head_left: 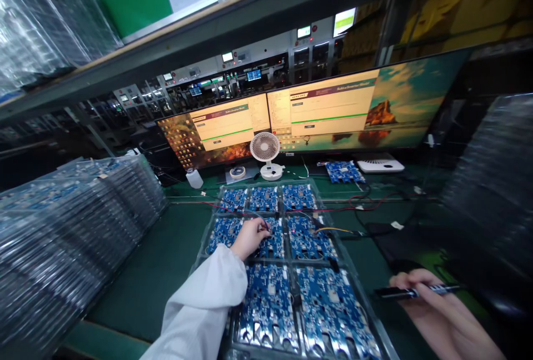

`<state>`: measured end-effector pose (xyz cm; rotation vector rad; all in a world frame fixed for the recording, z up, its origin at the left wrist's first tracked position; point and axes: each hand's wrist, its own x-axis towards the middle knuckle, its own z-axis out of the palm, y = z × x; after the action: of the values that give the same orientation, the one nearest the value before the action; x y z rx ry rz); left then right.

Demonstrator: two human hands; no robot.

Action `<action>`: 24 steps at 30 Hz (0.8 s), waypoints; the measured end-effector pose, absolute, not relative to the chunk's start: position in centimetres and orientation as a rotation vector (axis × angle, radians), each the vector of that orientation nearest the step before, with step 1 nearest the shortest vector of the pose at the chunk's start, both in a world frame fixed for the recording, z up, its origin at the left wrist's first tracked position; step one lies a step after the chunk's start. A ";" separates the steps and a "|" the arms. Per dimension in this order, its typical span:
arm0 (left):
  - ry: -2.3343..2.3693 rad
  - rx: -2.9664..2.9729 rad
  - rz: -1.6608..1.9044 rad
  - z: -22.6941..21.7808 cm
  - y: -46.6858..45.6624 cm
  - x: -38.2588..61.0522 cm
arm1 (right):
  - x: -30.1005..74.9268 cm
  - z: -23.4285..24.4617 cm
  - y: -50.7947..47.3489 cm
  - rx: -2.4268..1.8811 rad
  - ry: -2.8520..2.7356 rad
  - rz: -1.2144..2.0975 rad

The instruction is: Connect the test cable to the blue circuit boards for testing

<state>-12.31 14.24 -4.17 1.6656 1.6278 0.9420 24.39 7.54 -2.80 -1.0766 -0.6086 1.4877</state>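
- Wide transparent plastic tray [292,282], the landmark: it lies on the dark green tabletop [145,271], its right rim slanting towards the person and its near edge running out of view.
- Left of the tray, a broad strip of tabletop reaches to a tall stack of transparent plastic trays [104,226].
- Right of the tray, a narrower gap is crossed by thin red wires and a yellow wire [333,229]; farther right stands a dark, blurred stack [491,182].
- Just beyond the tray's far edge, a round white desk fan [265,149] limits the room; a loose blue circuit board [345,171] lies beyond its far right corner.
- Square blue circuit boards [333,310] sit inside the tray in rows between raised dividers, dense with small pale and dark parts; the nearest ones shine with glare.
- The left hand [250,236], in a white sleeve [204,293], is over the tray's middle row, fingers bent and gathered at a board; whether they grip anything I cannot tell. The sleeve hides the tray's near left part.
- The right hand [433,307], right of the tray and apart from it, grips a slim black marker pen [400,293].
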 end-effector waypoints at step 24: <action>1.627 1.721 0.927 -3.9 14.2 -12.3 | 24.4 -3.2 7.6 -1.080 -0.594 1.485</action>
<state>-12.29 14.17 -3.88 1.7211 1.6270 0.9273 24.45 7.62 -3.22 -1.0802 -0.5942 1.4854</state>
